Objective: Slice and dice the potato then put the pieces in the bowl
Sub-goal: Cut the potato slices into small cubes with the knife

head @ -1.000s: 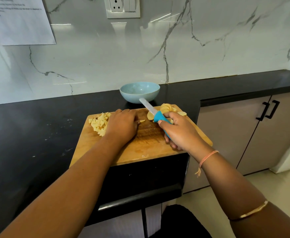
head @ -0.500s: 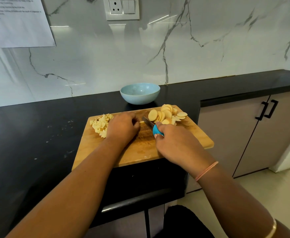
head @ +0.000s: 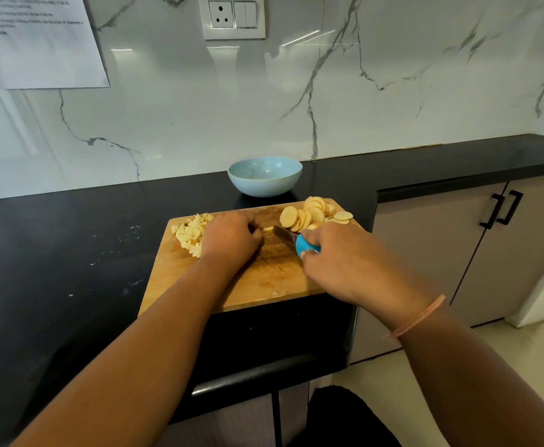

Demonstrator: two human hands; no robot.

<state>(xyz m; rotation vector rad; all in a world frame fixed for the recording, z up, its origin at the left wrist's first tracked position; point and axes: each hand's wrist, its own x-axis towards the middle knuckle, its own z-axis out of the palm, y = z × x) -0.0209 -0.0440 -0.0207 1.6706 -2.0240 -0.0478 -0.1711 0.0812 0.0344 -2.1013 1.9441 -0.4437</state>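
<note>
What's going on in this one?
A person is dicing potato on a wooden cutting board. The right hand grips a blue-handled knife, its blade down beside a potato piece held under the curled fingers of the left hand. Diced pieces are piled at the board's left, round slices at its far right corner. No pieces show in the blue bowl behind the board.

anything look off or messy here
Pale specks lie scattered on the black counter left of the cutting board, likely stray potato bits. Nothing else stands out.
</note>
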